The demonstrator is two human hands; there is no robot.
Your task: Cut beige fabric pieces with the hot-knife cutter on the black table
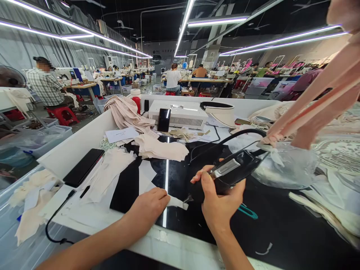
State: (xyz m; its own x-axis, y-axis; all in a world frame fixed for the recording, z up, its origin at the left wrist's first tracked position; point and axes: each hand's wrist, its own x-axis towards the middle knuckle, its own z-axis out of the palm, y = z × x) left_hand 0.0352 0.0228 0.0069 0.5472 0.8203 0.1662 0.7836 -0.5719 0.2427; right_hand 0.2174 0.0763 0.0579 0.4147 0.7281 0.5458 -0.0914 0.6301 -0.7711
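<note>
Left forearm, seven o'clock: its left hand curls over a pale cloth strip, six o'clock; pinch indiscernible. Right hand, five o'clock, grips a black tool; its tip, slipping, could catch the left fingers.

Tilted black tool near pale strip

Room on blk mat R of R fingers; plastic bag & pink strips block beyond.
</note>
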